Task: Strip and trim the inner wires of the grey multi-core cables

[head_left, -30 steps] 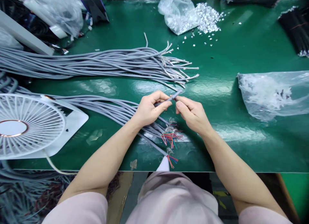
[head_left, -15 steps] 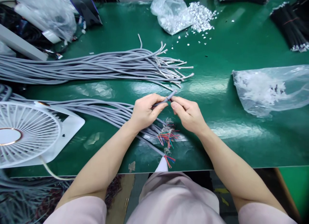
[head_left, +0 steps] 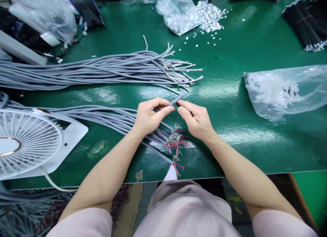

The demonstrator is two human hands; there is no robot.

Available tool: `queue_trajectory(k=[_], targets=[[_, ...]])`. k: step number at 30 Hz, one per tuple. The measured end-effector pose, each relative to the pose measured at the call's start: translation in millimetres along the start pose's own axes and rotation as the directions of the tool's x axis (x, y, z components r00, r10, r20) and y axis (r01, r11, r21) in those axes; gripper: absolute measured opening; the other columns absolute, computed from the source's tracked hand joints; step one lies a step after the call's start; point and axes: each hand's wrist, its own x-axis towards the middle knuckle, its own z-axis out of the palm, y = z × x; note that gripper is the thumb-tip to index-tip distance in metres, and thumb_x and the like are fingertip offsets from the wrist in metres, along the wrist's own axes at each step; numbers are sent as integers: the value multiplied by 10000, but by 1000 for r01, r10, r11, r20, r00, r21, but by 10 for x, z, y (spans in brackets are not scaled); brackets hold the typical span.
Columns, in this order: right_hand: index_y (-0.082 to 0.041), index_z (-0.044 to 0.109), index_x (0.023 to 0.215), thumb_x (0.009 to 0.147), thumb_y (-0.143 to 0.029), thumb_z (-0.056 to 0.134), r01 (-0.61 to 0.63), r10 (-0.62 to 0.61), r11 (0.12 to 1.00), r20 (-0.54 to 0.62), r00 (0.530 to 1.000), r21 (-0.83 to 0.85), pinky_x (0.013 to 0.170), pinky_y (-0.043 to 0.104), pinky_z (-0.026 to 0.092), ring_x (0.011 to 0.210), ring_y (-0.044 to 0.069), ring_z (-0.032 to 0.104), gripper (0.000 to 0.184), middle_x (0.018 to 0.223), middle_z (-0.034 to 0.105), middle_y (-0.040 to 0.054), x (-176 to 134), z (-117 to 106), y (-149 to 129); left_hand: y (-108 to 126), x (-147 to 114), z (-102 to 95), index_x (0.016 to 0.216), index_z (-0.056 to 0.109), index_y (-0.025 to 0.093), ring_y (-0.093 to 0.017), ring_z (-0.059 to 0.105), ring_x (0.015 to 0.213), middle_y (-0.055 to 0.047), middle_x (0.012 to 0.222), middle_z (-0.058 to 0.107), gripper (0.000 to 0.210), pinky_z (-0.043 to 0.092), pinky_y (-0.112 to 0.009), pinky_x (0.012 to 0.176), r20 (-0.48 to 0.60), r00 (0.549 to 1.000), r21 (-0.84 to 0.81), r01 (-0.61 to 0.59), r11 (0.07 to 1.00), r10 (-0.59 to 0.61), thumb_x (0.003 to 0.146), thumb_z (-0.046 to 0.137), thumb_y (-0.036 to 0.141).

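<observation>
Above the middle of the bench, my left hand [head_left: 151,116] pinches a grey cable [head_left: 178,98] near its end, thumb and fingers closed around it. The cable's tip points up and to the right, and a ring-like mark or gap shows in its jacket. My right hand [head_left: 195,118] is closed in a pinch right against the cable's lower side; whatever its fingertips hold is hidden. Below my hands lies a bundle of grey cables [head_left: 109,115] with stripped ends, showing red, blue and green wires [head_left: 176,143] and frayed shielding. One stripped cable lies apart, closer to the bench edge.
A second grey cable bundle [head_left: 102,71] with whitish ends lies beyond. A white fan [head_left: 74,133] stands at left. A plastic bag [head_left: 176,13] with spilled small metallic pieces [head_left: 211,15], a bag of white parts [head_left: 274,90] and black wire bundles [head_left: 306,25] lie on the green bench [head_left: 255,155].
Both hands and the cable appear slightly further left, with the whole view shifted a little the same way. My fingers have barely altered their hold.
</observation>
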Motion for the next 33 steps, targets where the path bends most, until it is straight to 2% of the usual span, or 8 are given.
queue_trajectory(k=[4, 7, 12, 14, 18, 22, 29, 33], targets=[[-167, 716, 1082, 902, -285, 505, 5, -5, 1000, 14, 1000, -12, 902, 316, 536, 1002, 195, 677, 302, 1109, 712, 42, 4, 6, 16, -14, 28, -34, 707, 667, 137, -82, 515, 463, 13, 546, 602, 311, 413, -198, 454, 95, 986, -133, 150, 980, -138, 699, 736, 441], [-176, 717, 1084, 902, -302, 504, -5, 5, 1000, 18, 1000, -19, 903, 324, 538, 1000, 197, 677, 307, 1108, 712, 38, 7, 4, 25, -21, 44, -43, 696, 646, 137, -82, 511, 458, 12, 537, 586, 360, 423, -200, 453, 140, 974, -169, 199, 965, -177, 692, 729, 488], [-166, 720, 1074, 899, -276, 512, 2, -2, 1000, 5, 1000, -11, 891, 322, 542, 986, 197, 682, 293, 1096, 716, 46, 8, -6, 29, -25, 36, -9, 710, 591, 154, -57, 466, 502, 42, 598, 553, 345, 387, -174, 473, 8, 999, -63, 54, 997, -53, 615, 809, 404], [-152, 720, 1072, 898, -260, 514, 18, -18, 1000, -4, 1000, 2, 887, 305, 542, 983, 191, 684, 291, 1089, 719, 52, 8, -5, 27, -12, 30, 3, 697, 586, 153, -58, 468, 524, 42, 617, 562, 315, 397, -177, 498, -28, 1000, 2, 3, 1000, -3, 633, 802, 373], [-148, 719, 1074, 896, -256, 519, 24, -24, 1000, -14, 1000, 7, 893, 295, 538, 993, 188, 682, 289, 1086, 720, 52, 8, 2, 30, 19, 23, 7, 681, 609, 147, -67, 490, 538, 33, 618, 592, 257, 418, -192, 531, -50, 998, 86, -40, 995, 44, 694, 758, 356], [-171, 716, 1087, 898, -268, 512, 8, -8, 1000, -5, 1000, -11, 906, 312, 534, 1010, 194, 677, 294, 1105, 714, 43, 4, 2, 34, 9, 17, 1, 687, 628, 146, -72, 531, 547, 27, 625, 621, 228, 438, -194, 548, -54, 995, 103, -73, 992, 78, 711, 747, 339], [-182, 715, 1094, 903, -286, 503, -1, 1, 1000, 11, 1000, -10, 930, 331, 522, 1029, 202, 669, 304, 1114, 710, 46, 1, 2, 27, -1, 16, -11, 691, 657, 153, -81, 562, 544, 23, 627, 648, 182, 455, -193, 540, -61, 996, 96, -59, 994, 65, 703, 743, 313], [-177, 717, 1093, 903, -277, 501, 8, -8, 1000, 12, 1000, 4, 925, 324, 520, 1024, 200, 669, 304, 1105, 713, 52, 3, 4, 23, 13, 17, -25, 679, 662, 156, -89, 561, 536, 22, 605, 642, 180, 448, -198, 524, -52, 999, 58, 0, 998, 3, 692, 740, 318]])
